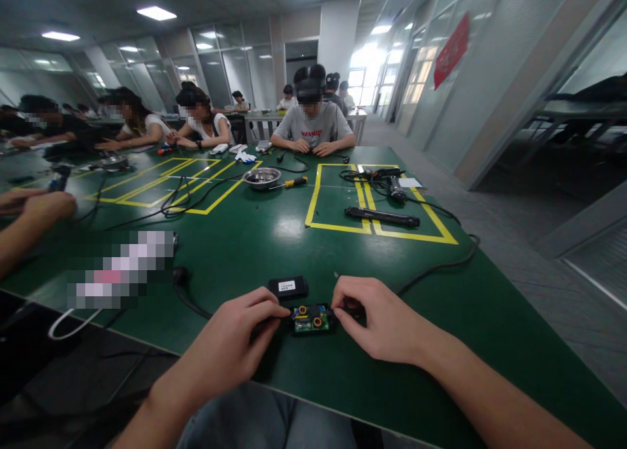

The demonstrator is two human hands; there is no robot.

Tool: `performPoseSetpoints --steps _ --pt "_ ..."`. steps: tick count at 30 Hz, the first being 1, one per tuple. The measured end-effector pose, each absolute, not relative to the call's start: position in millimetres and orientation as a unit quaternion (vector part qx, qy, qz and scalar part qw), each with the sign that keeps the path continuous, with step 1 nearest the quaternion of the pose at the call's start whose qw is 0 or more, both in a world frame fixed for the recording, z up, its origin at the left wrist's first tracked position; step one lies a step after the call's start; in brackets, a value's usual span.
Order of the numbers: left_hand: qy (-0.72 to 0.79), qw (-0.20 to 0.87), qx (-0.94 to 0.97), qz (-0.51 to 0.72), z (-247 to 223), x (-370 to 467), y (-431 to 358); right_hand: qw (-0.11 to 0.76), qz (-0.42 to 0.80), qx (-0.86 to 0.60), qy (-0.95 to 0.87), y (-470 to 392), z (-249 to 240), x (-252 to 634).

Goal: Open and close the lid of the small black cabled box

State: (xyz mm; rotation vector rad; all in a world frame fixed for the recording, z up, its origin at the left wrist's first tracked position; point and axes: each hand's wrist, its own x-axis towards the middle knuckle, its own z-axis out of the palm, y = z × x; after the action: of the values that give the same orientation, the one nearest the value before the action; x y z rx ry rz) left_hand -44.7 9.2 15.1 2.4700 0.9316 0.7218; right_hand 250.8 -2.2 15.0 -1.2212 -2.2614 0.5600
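Observation:
An open black power adapter case (313,332) lies on the green table in front of me. The green circuit board (306,324) inside it carries copper-wound coils, with blue wires at its ends. My left hand (240,328) pinches at the case's left end, where a black cable runs in under it. At the opposite end, the thumb and index finger of my right hand (375,315) are closed on the edge by the wires. The exact grip of both fingertips is partly hidden. Just behind the case rests its black cover (288,287), bearing a white label.
A black plug (181,277) is left of my hands, near a blurred-out white object (127,266). Farther back are a metal bowl (262,178), a screwdriver (296,182) and a black electric screwdriver (382,216). Another person's hands (42,207) work at left; a person (313,119) sits opposite.

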Motion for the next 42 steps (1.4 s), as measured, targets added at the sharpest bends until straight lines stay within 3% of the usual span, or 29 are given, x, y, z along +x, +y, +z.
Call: performPoseSetpoints --steps 4,13,21,26,42 --pt "0.332 0.212 0.883 0.256 5 -48 9 0.231 0.229 -0.459 -0.827 -1 16 253" --pt "0.378 0.1 0.892 0.229 17 -33 30 0.222 0.251 -0.468 -0.818 4 11 257" --pt "0.386 0.139 0.874 0.26 8 -21 34 0.227 0.281 -0.467 -0.807 1 13 258" --pt "0.293 0.205 0.898 0.257 9 -16 10 0.228 0.296 -0.465 -0.803 1 12 257" --pt "0.296 0.151 0.925 0.184 8 -4 12 0.227 0.298 -0.467 -0.801 2 8 254"
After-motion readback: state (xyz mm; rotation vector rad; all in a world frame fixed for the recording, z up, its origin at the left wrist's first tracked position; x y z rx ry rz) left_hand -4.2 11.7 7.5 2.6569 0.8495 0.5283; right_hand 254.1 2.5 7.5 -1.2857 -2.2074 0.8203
